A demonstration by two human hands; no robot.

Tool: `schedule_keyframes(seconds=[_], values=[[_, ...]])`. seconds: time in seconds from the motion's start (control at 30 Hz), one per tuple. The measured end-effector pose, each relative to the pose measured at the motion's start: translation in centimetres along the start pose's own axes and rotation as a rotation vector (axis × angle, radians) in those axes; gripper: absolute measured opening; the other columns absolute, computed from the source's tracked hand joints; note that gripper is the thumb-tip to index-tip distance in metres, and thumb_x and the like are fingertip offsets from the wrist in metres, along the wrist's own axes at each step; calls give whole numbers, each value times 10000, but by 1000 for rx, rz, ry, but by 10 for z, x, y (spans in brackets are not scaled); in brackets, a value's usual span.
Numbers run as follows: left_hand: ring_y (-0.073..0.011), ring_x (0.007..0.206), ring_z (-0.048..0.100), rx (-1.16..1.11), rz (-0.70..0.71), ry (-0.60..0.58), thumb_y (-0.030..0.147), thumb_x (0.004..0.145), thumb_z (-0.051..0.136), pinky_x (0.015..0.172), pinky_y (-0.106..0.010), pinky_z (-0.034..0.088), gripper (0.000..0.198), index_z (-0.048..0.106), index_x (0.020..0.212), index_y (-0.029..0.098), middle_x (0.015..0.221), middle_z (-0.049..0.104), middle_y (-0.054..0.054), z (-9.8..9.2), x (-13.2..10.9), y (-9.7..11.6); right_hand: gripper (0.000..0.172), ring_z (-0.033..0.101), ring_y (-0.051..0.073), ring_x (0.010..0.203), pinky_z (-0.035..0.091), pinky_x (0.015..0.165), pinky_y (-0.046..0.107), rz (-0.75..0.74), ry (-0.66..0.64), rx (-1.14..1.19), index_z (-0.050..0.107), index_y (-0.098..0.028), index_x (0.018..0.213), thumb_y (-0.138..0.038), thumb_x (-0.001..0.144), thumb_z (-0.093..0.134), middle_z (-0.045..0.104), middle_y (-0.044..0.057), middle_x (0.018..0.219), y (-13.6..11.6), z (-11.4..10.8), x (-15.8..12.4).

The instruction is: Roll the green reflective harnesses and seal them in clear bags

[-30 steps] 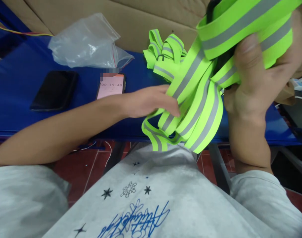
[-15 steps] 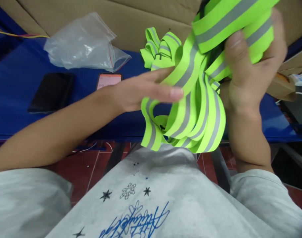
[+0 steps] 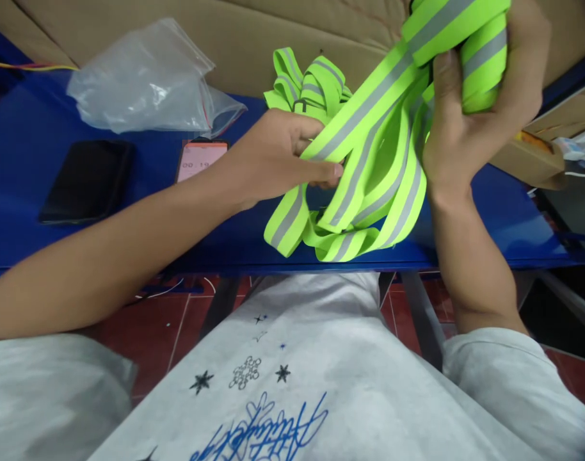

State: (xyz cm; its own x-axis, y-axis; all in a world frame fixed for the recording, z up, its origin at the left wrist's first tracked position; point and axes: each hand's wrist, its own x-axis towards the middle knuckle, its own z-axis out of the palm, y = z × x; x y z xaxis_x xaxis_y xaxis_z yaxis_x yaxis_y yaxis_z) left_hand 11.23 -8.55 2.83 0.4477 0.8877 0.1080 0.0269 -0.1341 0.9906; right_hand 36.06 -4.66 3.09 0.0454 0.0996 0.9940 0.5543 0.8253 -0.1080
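Long neon-yellow reflective straps [image 3: 369, 147] with a grey stripe hang in loops between my two hands. My left hand [image 3: 283, 153] is closed on one strap, thumb along its lower edge. At the upper right my right hand [image 3: 484, 109] grips a folded bundle of the same strap, its thumb pressed against the near side. The lower loops droop near the table's front edge. Behind my left hand lies another bunched reflective strap [image 3: 312, 89] with a small black buckle. Part of the held bundle runs out of the top of the view.
A clear plastic bag [image 3: 143, 83] lies at the back left of the blue table [image 3: 14, 237]. Nearer are a black wallet-like object [image 3: 88, 179] and a phone [image 3: 201, 157] with a lit timer. Brown cardboard [image 3: 273, 32] stands along the back; a cardboard box [image 3: 532, 160] is at right.
My left hand has closed from loosely extended fingers onto a strap. That strap now runs straighter between my hands, and the hanging loops sit a little higher.
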Motion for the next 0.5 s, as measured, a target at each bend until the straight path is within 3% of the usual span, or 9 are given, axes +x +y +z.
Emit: schedule_keyframes(seconds=[0.07, 0.17, 0.23, 0.3, 0.4, 0.43, 0.5], values=[[-269, 1059, 795, -125, -15, -100, 100, 818, 873, 970, -365, 608, 224, 804, 1026, 148, 1033, 830, -54, -5, -2, 7, 235, 772, 252, 1156, 585, 1075, 373, -5, 47, -58, 787, -234, 1191, -345, 991, 839, 822, 11, 1173, 10, -1, 2], [-285, 1240, 751, -216, 18, -196, 15, 822, 801, 1078, -382, 582, 439, 775, 1235, 162, 1205, 824, -52, -13, -2, 13, 250, 740, 263, 1288, 518, 1195, 388, 34, 144, -22, 796, -261, 1199, -285, 961, 866, 804, -20, 1233, 34, -7, 6], [-288, 1227, 738, -159, 29, -241, 48, 842, 836, 1100, -401, 560, 489, 736, 1313, 136, 1141, 823, -57, -17, -1, 10, 275, 557, 300, 1552, 408, 1301, 419, 100, 195, 63, 788, -266, 1225, -328, 965, 857, 763, -7, 1307, 49, -11, 8], [-276, 1107, 752, -60, 5, -273, 170, 851, 911, 1038, -391, 564, 494, 736, 1311, 118, 966, 807, -42, -17, 3, 2, 301, 397, 327, 1666, 346, 1342, 446, 152, 203, 95, 780, -248, 1241, -350, 967, 853, 739, 22, 1337, 59, -13, 8], [-248, 909, 736, 134, -19, -285, 313, 778, 982, 858, -323, 530, 365, 823, 1068, 159, 741, 713, 9, -10, 7, -12, 355, 578, 363, 1524, 398, 1318, 475, 99, 223, 30, 780, -216, 1226, -372, 928, 896, 764, 57, 1296, 62, -16, 8], [-244, 893, 723, 199, -25, -296, 319, 751, 989, 826, -311, 499, 283, 827, 932, 173, 688, 667, 21, -7, 8, -16, 377, 601, 366, 1495, 411, 1309, 485, 100, 172, 24, 770, -214, 1249, -426, 952, 869, 757, 71, 1316, 60, -16, 8], [-257, 956, 698, 253, -8, -295, 305, 738, 979, 833, -309, 449, 261, 754, 689, 183, 628, 591, 19, -4, 10, -21, 508, 461, 368, 1612, 393, 1323, 510, 231, -186, 122, 703, -236, 1391, -617, 1057, 668, 693, 95, 1451, 55, -17, 9]])
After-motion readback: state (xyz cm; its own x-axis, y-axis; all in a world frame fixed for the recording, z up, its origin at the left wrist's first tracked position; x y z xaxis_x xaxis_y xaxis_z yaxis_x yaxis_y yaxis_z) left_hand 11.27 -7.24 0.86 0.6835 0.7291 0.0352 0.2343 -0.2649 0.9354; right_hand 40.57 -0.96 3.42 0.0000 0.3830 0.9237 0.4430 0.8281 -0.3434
